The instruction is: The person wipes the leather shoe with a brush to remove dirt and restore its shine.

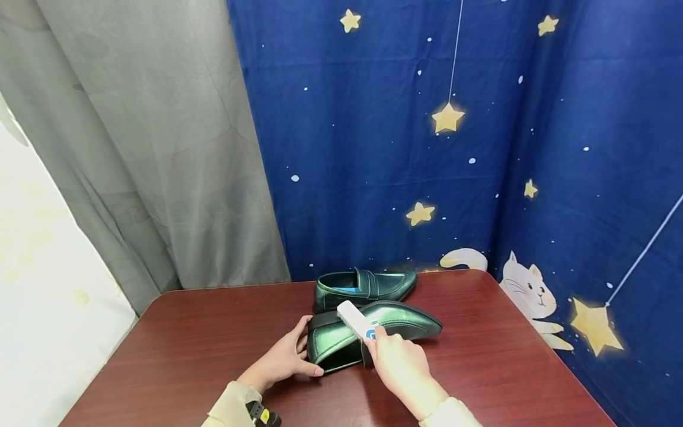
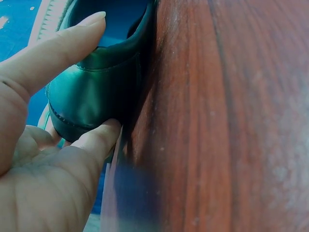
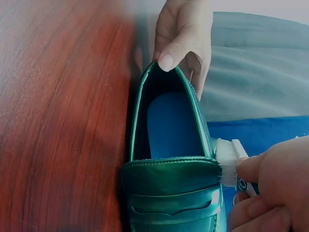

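A dark green loafer (image 1: 408, 320) lies tilted on its side on the table, its opening facing the near edge. At its heel, my left hand (image 1: 288, 356) grips the shoe, thumb at the rim of the opening and fingers around the back; the left wrist view shows the heel (image 2: 91, 96) between them. In my right hand (image 1: 402, 362) is a white brush (image 1: 354, 319), held by its handle. The right wrist view shows the brush's white bristles (image 3: 227, 164) touching the loafer's side near the tongue (image 3: 169, 176).
A second green loafer (image 1: 392, 286) stands upright behind the first, near the table's far edge. The reddish-brown wooden table (image 1: 213, 332) spreads to both sides. Behind it hang a grey curtain (image 1: 160, 148) and a blue star-patterned curtain (image 1: 363, 148).
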`<state>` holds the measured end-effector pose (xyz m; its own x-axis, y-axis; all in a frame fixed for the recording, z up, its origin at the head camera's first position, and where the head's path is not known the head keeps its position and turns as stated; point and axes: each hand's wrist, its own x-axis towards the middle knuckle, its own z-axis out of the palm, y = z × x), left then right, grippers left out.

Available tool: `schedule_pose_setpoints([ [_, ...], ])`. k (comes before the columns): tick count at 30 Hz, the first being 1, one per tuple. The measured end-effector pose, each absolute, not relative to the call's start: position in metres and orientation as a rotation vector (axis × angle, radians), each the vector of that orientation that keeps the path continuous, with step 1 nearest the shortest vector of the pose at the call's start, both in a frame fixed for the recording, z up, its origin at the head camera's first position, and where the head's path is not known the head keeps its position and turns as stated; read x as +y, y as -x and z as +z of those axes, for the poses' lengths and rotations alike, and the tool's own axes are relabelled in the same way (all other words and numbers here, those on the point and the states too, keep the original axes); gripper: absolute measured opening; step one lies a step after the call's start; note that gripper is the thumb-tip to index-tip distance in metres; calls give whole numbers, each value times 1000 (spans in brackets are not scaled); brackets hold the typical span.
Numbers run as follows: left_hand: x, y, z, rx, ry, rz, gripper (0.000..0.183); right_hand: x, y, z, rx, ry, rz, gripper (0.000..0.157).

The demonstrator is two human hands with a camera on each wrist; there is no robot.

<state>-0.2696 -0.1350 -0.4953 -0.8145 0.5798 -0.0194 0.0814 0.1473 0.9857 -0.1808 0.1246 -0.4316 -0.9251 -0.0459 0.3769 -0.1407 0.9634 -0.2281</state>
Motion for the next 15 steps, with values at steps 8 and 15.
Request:
schedule_pose_setpoints([
  [8,-135,270,-496,2010,-636,1724,107,128,180,-430,-2774,-106,384,26],
  [15,-135,269,-495,1999,-649,1727,106,136,182,-431,-2777,-61,405,28],
])
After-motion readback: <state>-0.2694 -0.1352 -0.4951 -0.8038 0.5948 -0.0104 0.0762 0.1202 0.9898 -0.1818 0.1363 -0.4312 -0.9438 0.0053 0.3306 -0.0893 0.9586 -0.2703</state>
